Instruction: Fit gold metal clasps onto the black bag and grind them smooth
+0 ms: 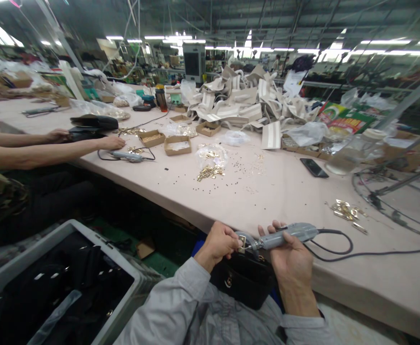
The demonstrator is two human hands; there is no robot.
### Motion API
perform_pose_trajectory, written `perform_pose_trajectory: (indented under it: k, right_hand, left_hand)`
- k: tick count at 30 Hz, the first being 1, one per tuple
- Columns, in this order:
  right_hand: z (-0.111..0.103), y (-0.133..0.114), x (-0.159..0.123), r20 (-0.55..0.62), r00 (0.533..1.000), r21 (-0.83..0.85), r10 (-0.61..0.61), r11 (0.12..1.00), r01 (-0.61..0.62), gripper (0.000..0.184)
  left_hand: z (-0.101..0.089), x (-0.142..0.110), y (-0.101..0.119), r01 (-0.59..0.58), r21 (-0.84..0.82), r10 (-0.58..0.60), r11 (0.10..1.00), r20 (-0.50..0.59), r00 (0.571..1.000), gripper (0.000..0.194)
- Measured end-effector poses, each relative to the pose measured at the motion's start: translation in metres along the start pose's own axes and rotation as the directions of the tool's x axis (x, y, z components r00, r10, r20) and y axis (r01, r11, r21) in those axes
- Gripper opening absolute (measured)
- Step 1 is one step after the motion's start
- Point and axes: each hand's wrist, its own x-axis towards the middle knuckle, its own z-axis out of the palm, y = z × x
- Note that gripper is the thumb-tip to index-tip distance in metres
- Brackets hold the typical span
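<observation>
My right hand (293,264) is wrapped round a grey electric screwdriver (298,234), held nearly level with its tip pointing left. At that tip is a small gold metal plate (242,244), pinched between the fingertips of my left hand (221,243). A small black handbag (244,280) with a gold clasp (228,282) rests on my lap against the table edge, under both hands. The tip appears to meet the plate, but the exact contact is too small to make out. A black cord (334,232) runs from the screwdriver's rear onto the table.
Gold fittings (210,173) and tiny dark screws lie scattered on the table (285,187). At right are more fittings (346,211), a phone (314,167) and a jug (355,153). A grey crate (120,256) of black bags stands lower left. A co-worker's hand (111,143) is near another screwdriver (129,156).
</observation>
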Motion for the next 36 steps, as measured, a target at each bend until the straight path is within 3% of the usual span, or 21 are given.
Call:
perform_pose_trajectory:
  k: [8, 14, 18, 23, 28, 33, 36]
  right_hand:
    - [0.005, -0.002, -0.005, 0.003, 0.999, -0.019, -0.054, 0.998, 0.054, 0.033]
    - [0.011, -0.004, -0.018, 0.113, 0.980, -0.096, -0.165, 0.980, 0.176, 0.031]
    - [0.022, -0.007, -0.032, 0.225, 0.942, -0.160, -0.250, 0.944, 0.289, 0.038]
    - [0.032, -0.007, -0.046, 0.348, 0.897, -0.218, -0.273, 0.907, 0.360, 0.045]
    - [0.034, -0.002, -0.051, 0.450, 0.859, -0.301, -0.245, 0.864, 0.403, 0.048]
    - [0.036, -0.003, -0.047, 0.612, 0.770, -0.351, -0.180, 0.811, 0.469, 0.047]
    - [0.041, -0.007, -0.048, 0.694, 0.717, -0.411, -0.073, 0.777, 0.477, 0.045]
  left_hand:
    - [0.001, 0.000, 0.001, -0.004, 0.006, 0.004, 1.000, -0.003, 1.000, 0.017]
    - [0.002, 0.001, -0.001, -0.012, -0.008, 0.012, 1.000, -0.021, 1.000, 0.019]
    - [0.005, 0.001, -0.002, -0.016, -0.002, 0.016, 1.000, -0.020, 1.000, 0.019]
    - [0.006, 0.002, -0.005, -0.030, 0.039, 0.031, 0.999, -0.032, 0.999, 0.020]
    - [0.006, 0.001, -0.005, -0.040, 0.089, 0.043, 0.995, -0.026, 0.999, 0.017]
    - [0.005, -0.003, -0.004, -0.074, 0.124, 0.076, 0.990, -0.009, 0.997, 0.010]
    - [0.006, -0.005, -0.004, -0.079, 0.088, 0.079, 0.993, 0.004, 0.997, 0.009]
